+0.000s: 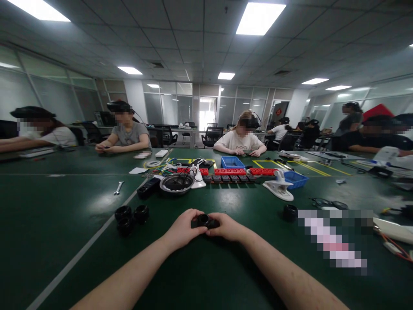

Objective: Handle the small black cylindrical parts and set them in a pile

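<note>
Both my hands meet around a small black round part (204,220) with a hole in its top, low over the green table. My left hand (183,227) grips it from the left, thumb in front and fingers behind. From the other side my right hand (226,226) closes on the same part. The fingers hide much of its lower body, so its exact kind cannot be told. To the left stand three black ring-shaped parts (124,225) in a cluster. Another black round part (290,212) sits to the right.
A wrench (119,188) lies at the left. Ahead are a round metal dish (177,184), a black handheld device (149,187), red strips (230,171), a blue bin (232,162) and a white clamp base (279,187). Glasses (329,203) lie right. Several people sit around the table.
</note>
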`<control>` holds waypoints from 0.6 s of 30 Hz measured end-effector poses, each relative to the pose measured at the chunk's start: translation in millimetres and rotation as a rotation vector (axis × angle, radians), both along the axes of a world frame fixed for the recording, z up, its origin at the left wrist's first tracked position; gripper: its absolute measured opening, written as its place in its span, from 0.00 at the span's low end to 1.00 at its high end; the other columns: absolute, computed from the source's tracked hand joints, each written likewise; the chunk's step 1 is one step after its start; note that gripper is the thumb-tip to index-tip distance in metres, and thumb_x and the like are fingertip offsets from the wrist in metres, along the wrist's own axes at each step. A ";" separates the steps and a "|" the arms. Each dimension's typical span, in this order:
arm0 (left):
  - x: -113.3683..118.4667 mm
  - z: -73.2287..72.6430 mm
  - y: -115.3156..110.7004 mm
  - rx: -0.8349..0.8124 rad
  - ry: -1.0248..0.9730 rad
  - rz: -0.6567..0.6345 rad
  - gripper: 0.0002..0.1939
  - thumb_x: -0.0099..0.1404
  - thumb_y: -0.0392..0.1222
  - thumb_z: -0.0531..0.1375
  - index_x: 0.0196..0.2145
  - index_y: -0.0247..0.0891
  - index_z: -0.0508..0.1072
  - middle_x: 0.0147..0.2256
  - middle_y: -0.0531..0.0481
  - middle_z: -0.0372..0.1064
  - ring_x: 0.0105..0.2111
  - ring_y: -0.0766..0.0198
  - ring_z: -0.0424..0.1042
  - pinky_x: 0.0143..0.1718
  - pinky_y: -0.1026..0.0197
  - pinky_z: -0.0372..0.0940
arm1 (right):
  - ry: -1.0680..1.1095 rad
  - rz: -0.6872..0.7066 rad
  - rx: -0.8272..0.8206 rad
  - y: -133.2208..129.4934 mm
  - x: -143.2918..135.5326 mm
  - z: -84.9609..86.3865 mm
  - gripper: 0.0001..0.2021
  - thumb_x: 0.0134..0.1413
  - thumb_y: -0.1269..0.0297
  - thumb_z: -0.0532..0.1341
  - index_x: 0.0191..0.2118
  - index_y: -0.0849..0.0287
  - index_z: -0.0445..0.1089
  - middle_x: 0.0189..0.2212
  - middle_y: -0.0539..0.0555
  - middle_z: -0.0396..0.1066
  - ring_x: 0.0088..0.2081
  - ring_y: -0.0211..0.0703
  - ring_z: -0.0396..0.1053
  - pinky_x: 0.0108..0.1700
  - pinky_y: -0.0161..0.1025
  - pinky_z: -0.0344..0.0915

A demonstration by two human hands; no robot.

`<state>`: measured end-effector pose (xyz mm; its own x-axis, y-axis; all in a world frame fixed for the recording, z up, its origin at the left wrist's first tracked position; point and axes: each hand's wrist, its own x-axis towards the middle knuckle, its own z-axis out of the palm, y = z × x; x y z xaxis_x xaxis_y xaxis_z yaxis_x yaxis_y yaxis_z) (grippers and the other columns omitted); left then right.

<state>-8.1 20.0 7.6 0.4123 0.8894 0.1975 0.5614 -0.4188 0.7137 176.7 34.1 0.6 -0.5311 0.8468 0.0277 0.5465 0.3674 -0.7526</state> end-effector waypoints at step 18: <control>2.0 -0.4 -3.3 0.029 0.028 0.102 0.15 0.50 0.42 0.63 0.37 0.39 0.69 0.37 0.49 0.65 0.39 0.58 0.64 0.40 0.60 0.58 | 0.027 -0.081 0.083 -5.8 -8.2 -5.5 0.28 0.37 0.67 0.64 0.49 0.60 0.61 0.45 0.56 0.66 0.46 0.48 0.64 0.47 0.40 0.57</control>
<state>-6.1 16.7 7.2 0.3254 0.9213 0.2131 0.6221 -0.3783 0.6855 168.5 28.3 -4.9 -0.4588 0.8813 0.1131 0.5568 0.3844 -0.7363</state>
